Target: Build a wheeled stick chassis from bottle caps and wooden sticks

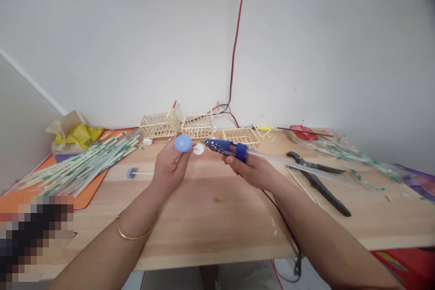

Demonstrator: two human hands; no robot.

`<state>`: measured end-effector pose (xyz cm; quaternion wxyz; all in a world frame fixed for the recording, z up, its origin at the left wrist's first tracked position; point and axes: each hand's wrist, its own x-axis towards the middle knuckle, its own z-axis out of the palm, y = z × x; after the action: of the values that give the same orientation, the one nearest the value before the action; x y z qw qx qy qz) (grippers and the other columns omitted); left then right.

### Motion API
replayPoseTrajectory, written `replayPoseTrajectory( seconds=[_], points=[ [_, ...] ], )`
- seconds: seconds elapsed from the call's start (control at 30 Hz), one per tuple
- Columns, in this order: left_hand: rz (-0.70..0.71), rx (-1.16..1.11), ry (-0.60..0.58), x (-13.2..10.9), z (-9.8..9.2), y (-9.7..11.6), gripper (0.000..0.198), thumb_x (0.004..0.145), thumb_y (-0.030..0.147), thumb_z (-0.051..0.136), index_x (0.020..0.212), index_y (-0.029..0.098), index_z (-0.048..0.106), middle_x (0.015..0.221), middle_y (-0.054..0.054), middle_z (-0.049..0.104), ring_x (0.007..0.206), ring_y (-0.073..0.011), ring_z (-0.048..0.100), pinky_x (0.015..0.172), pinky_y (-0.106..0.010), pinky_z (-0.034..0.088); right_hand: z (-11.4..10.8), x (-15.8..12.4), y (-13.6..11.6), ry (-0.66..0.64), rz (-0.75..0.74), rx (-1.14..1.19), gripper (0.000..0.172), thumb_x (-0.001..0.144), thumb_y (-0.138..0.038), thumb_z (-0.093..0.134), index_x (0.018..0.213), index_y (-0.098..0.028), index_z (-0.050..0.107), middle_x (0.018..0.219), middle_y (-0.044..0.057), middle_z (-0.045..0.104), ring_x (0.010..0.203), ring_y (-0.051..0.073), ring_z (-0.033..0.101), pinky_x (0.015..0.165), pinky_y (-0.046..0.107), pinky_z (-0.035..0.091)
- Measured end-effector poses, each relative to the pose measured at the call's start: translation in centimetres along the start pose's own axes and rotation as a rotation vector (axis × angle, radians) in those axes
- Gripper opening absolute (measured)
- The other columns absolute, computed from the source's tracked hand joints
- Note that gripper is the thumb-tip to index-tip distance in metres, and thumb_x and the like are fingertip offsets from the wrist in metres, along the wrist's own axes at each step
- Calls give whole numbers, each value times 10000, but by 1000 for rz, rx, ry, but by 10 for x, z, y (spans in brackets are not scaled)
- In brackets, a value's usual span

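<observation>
My left hand [171, 163] is closed in a pinch on a round blue bottle cap [183, 143], held above the table. A white cap [198, 149] shows just right of its fingertips; whether it is joined to the blue one I cannot tell. My right hand [249, 168] grips a blue hot glue gun [226, 147], its nozzle pointing left at the caps. From the back of the gun sticks a long clear glue stick [288, 161]. Left of my left hand lies another blue cap [131, 172] with a thin wooden stick [144, 173], partly hidden by the hand.
Small stick-built frames [159, 124] stand along the wall. Many wooden sticks [84, 158] lie on an orange sheet [90, 192] at left. Black-handled cutters [319, 183] and plastic wrappers [360, 158] lie at right. The gun's black cord [285, 222] hangs over the front edge.
</observation>
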<state>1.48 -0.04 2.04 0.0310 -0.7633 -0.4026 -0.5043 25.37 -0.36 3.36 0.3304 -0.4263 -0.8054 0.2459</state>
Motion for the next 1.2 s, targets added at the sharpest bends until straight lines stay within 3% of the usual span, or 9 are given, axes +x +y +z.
replayPoseTrajectory(
  seconds=[0.13,0.43,0.77,1.0,1.2],
  points=[
    [-12,15,-98,-1,2,0,168,885,208,495,966,185,640,935,-57,680,884,-173,624,783,-277,467,0,-5,6,-87,64,42,416,913,-526,392,919,-198,648,569,-6,549,578,154,566,539,259,451],
    [57,28,-246,0,7,1,184,899,243,464,935,174,630,900,-69,666,841,-170,606,749,-284,471,-5,-4,3,-98,40,52,353,913,-492,423,906,-217,644,535,-27,516,541,137,542,552,256,432],
    [60,2,-242,-1,8,2,170,887,217,489,960,181,637,933,-55,680,877,-167,618,778,-277,475,-1,-4,3,-135,99,72,392,896,-518,433,858,-191,648,551,-32,530,543,124,525,543,241,410],
    [57,20,-250,-1,9,2,170,891,237,480,942,188,635,907,-50,681,863,-171,619,780,-290,480,-1,-4,4,-137,57,56,348,908,-463,445,1003,-206,660,629,-17,596,606,134,567,609,252,433],
    [113,24,-251,-1,10,2,145,883,198,493,933,176,627,902,-55,675,855,-168,612,759,-278,470,-1,-4,0,-131,58,34,308,906,-435,462,972,-206,657,835,7,680,758,159,615,696,271,451]
  ],
)
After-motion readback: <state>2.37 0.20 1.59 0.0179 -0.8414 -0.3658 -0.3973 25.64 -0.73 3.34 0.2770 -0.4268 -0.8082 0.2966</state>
